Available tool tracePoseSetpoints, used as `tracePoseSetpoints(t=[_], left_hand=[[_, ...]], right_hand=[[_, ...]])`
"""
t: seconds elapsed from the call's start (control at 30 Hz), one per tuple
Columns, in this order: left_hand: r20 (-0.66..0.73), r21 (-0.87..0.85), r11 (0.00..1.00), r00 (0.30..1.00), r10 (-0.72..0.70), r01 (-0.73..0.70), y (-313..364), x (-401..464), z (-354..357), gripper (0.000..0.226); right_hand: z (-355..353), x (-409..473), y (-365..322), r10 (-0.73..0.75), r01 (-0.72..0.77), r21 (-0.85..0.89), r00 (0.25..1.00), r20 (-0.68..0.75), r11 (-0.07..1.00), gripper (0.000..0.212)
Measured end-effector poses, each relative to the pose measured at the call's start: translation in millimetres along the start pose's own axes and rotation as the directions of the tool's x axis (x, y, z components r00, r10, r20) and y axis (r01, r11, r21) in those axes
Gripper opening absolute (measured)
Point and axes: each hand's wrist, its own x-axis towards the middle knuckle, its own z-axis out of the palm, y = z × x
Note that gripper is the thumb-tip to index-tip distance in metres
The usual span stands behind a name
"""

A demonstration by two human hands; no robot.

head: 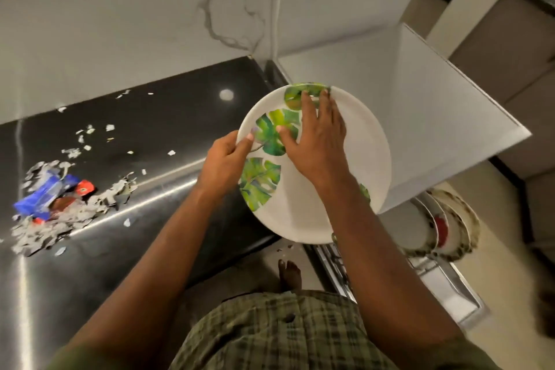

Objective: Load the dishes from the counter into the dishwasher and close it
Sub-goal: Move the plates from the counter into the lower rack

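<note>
Left hand [223, 161] grips plate [357, 141] by its left rim; right hand [318, 135] lies flat on its face, fingers spread. Plate is over counter [150, 129] edge, rack [435, 234] with plates below right.

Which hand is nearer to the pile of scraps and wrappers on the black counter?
Left. The left hand grips the leaf plate's rim on the side facing the scrap pile. The right hand lies spread on the plate's face, farther from the pile.
</note>
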Motion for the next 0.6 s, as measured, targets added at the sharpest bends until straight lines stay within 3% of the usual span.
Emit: tracePoseSetpoints(t=[0.23, 0.47, 0.6], left_hand=[[0.324, 0.216, 0.947, 0.932, 0.161, -0.239, 15.8, -8.0, 83.0, 0.031], [0.604, 0.269, 0.863, 0.773, 0.193, -0.426, 20.1, -27.5, 181.8, 0.031], [0.71, 0.261, 0.818, 0.676, 0.198, -0.513, 23.4, -40.6, 236.2, 0.026]], right_hand=[[-55.8, -52.7, 77.1, 0.165, -0.177, -0.104, 0.979, -0.119, 0.979, 0.071], [-109.3, -114.6, 157.5, 0.402, -0.412, -0.04, 0.903, -0.152, 0.91, 0.036], [-130.2, -137.9, 204.3, 0.451, -0.456, -0.032, 0.887, -0.095, 0.89, 0.028]])
